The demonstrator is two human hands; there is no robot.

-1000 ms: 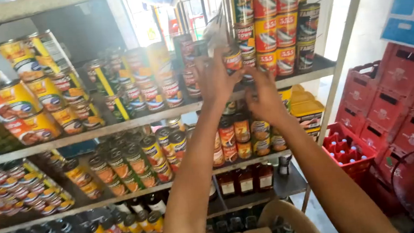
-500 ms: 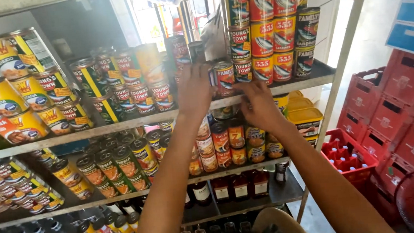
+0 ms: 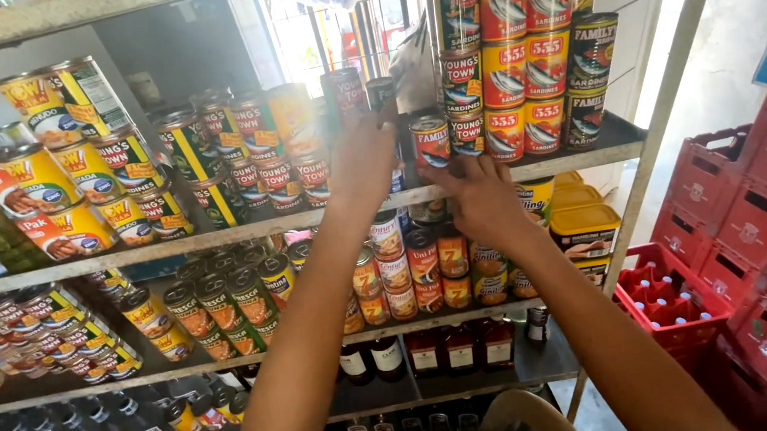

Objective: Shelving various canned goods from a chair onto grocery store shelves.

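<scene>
Reaching up from the bottom of the view, 2 bare forearms are stretching toward the upper shelf (image 3: 219,234) of a metal rack. Nearest the camera, below the arms, dark bottles (image 3: 456,352) are standing in a row on the lowest shelf, and a red crate (image 3: 678,310) of red-capped bottles is sitting on the floor beside the rack's right post.

Further up, the left hand (image 3: 362,157) is closing around a dark can (image 3: 345,94), lifted just above the shelf, with a second small can (image 3: 381,91) right beside it — whether the fingers are gripping both, I cannot tell. The right hand (image 3: 484,197) is lying flatter, fingers spread narrowly, its fingertips touching the base of a red-labelled can (image 3: 430,142) that is standing upright on the shelf edge, likely steadying it in line with its neighbours.

Behind and to the right, stacked cans (image 3: 518,56) are rising in 3 tiers, labels facing outward so they are easy to read. On the left, yellow-labelled cans (image 3: 65,169) are lying tilted on their sides — packed as a leaning pile. Beyond the rack, daylight is coming through a barred opening.
</scene>
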